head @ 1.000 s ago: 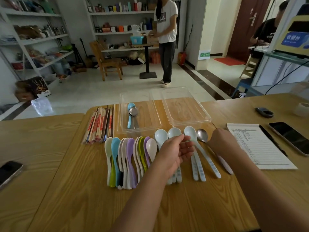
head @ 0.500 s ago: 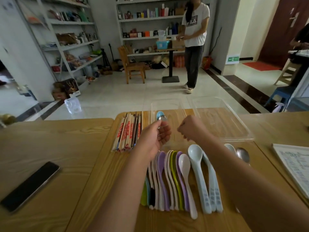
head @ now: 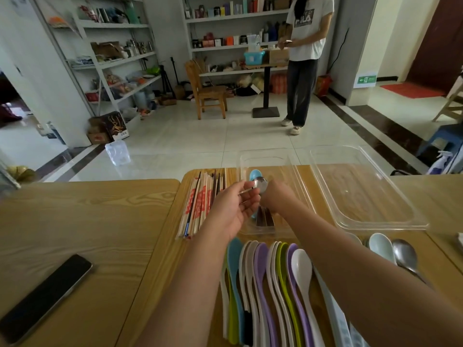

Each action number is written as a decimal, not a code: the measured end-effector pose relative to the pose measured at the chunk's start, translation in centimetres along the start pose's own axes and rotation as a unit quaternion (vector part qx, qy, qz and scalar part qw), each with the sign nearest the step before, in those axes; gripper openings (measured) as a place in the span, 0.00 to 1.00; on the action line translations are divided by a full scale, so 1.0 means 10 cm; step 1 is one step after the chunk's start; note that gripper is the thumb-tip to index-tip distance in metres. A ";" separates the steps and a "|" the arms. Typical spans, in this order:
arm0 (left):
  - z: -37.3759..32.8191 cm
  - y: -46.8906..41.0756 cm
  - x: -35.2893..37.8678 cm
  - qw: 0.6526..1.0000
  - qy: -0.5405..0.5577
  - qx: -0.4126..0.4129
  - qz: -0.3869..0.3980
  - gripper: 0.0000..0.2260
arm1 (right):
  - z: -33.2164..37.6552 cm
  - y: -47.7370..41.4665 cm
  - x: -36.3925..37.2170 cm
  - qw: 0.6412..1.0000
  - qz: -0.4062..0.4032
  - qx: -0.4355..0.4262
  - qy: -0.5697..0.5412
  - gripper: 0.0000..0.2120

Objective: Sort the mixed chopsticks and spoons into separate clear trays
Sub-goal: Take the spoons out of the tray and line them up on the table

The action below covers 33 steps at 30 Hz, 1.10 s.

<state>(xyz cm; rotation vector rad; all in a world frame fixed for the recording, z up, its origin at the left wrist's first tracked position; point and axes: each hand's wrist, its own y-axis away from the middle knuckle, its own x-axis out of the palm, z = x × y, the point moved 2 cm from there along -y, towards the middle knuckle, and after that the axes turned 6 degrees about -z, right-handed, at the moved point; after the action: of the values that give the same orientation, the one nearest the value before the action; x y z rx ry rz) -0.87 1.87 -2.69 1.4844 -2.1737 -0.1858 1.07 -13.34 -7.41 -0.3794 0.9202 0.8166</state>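
Note:
My left hand (head: 234, 209) hovers palm up at the near left edge of the left clear tray (head: 298, 176), fingers loosely curled, with thin silvery streaks across them. My right hand (head: 276, 196) is closed over that tray; anything in it is hidden. A blue spoon (head: 255, 174) and a metal spoon (head: 261, 184) lie in this tray. The right clear tray (head: 370, 194) holds nothing. Wrapped and dark chopsticks (head: 200, 204) lie left of the trays. A row of coloured spoons (head: 273, 291) lies near me. A pale spoon (head: 380, 246) and a steel spoon (head: 404, 254) lie to the right.
A black phone (head: 47, 296) lies on the left table. A seam separates the two wooden tables (head: 100, 221). Beyond the far edge, a person stands on the tiled floor beside a small stand (head: 266, 91), a wooden chair (head: 208, 91) and shelves.
Both hands rose from the spoon row to the left tray. My view has turned left, so the notepad and right-hand phone have left the frame.

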 end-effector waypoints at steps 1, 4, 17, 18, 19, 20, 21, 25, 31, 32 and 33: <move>0.00 -0.01 -0.01 1.000 0.000 -0.001 -0.001 0.12 | 0.00 -0.01 0.02 1.000 0.004 0.008 0.001 0.15; 0.01 -0.04 -0.01 1.000 0.000 -0.005 0.000 0.12 | -0.03 -0.07 0.04 0.999 0.030 0.030 0.006 0.09; -0.04 0.15 0.04 1.000 -0.013 0.020 0.010 0.12 | -0.05 -0.01 -0.35 0.986 0.065 0.078 -0.134 0.07; -0.05 0.20 0.06 1.000 -0.010 0.023 0.015 0.12 | -0.05 0.02 -0.46 0.986 0.061 0.072 -0.138 0.07; -0.05 0.25 0.10 0.999 -0.006 0.026 0.020 0.12 | -0.06 0.06 -0.58 0.985 0.053 0.069 -0.151 0.07; -0.04 0.31 0.15 0.999 0.000 0.027 0.027 0.12 | -0.10 0.11 -0.71 0.982 0.041 0.071 -0.169 0.07; -0.02 0.38 0.20 0.999 0.007 0.026 0.035 0.12 | -0.14 0.18 -0.85 0.980 0.029 0.070 -0.185 0.07; 0.21 0.71 0.51 0.995 0.038 -0.002 0.094 0.11 | -0.54 0.56 -1.41 0.977 0.000 0.064 -0.205 0.03; 0.74 1.13 1.03 0.986 0.014 -0.037 0.161 0.11 | -1.47 1.25 -1.96 0.978 -0.047 0.070 -0.192 0.03; 0.83 1.19 1.10 0.985 0.007 -0.046 0.167 0.11 | -1.61 1.35 -2.00 0.978 -0.056 0.078 -0.186 0.02; 0.91 1.25 1.17 0.984 -0.003 -0.053 0.173 0.12 | -1.74 1.43 -2.04 0.978 -0.062 0.086 -0.178 0.02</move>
<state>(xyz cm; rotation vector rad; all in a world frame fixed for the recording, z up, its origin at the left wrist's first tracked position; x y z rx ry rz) -18.92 -5.20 -2.08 1.0306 -2.3450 -0.1818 -26.39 -24.04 0.05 -0.1306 0.6194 0.6569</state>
